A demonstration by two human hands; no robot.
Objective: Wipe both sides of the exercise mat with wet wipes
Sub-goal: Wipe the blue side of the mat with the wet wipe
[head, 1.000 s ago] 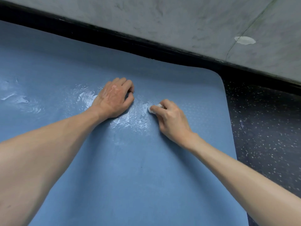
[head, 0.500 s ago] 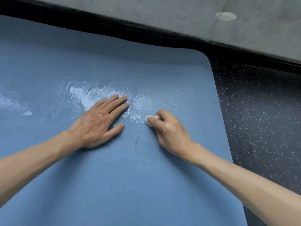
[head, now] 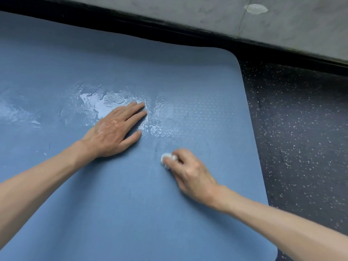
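Near the mat's right edge, the right hand pinches a balled wet wipe against it. Left hand rests flat, fingers straight, beside wet streaks.

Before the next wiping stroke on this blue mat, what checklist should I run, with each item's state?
1. Wet wipe pinched in right hand: ok.
2. Left hand flat on mat, bracing it: ok.
3. Mat lying flat at its far corner: ok.
4. Whole top side wet: not ok; only wet patches beyond the left hand shine.
5. Wipe moist enough: cannot tell.
6. Underside wiped: cannot tell.
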